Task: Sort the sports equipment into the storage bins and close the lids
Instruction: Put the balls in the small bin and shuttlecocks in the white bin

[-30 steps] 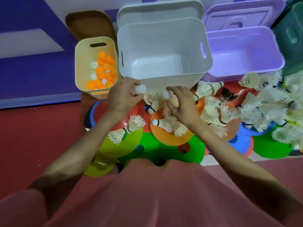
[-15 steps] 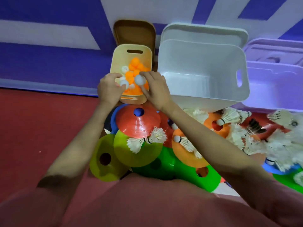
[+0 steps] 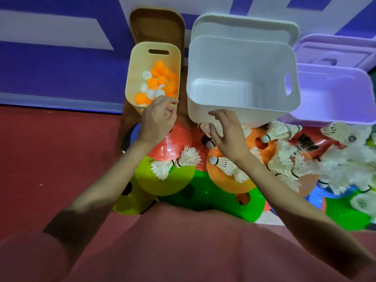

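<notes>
Head cam, looking down at my two bare hands over a floor pile of sports gear.

My left hand hovers at the near rim of the small yellow bin, fingers loosely curled, holding nothing I can see. My right hand sits in front of the big white bin, fingers spread and relaxed, also w/o anything in it; its fingertips are just beside a shuttlecock lying against the white bin's near wall.

The yellow bin holds orange and white ping-pong balls. The white bin is bare inside. A purple bin stands to the right, also open. Lids lean behind each bin: brown lid, white lid, purple lid.

More shuttlecocks lie scattered on flat coloured cone discs, thickest at the right.

My read: ball sorting looks nearly done, shuttlecocks next. To do it well I'd pinch each by the cork tip, not the feathers, since they crush easily. I'd take the ones nearest the white bin first, drop them in gently, and use both hands alternately. Discs stay until the shuttlecocks are off them, then stack. Lids go on last.

Writing: one white ball carries a small dark print, too tiny to read. No other labels or brands visible.
</notes>
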